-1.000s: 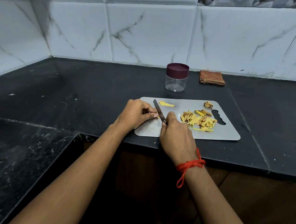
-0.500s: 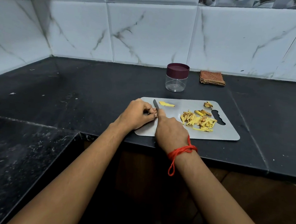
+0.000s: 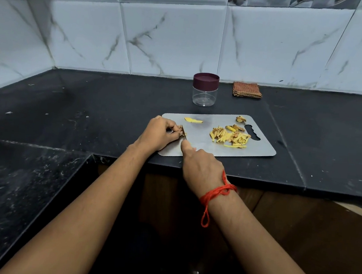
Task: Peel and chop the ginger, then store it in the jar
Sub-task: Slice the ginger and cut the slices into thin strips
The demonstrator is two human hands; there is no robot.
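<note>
A steel cutting board lies on the black counter. My left hand pinches a small ginger piece at the board's left end. My right hand, with a red thread round the wrist, grips a knife whose blade is mostly hidden and meets that piece. A heap of chopped ginger strips and peel sits at the board's right. A yellow ginger slice lies near the far edge. The clear jar with its maroon lid on stands behind the board.
A folded brown checked cloth lies by the tiled wall, right of the jar. A peel scrap sits at the board's far right corner. The counter's front edge runs under my wrists, with a lower dark surface at left.
My right hand has drawn back toward me and the knife blade has dropped low onto the piece under my left fingers. My left hand stays in place.
</note>
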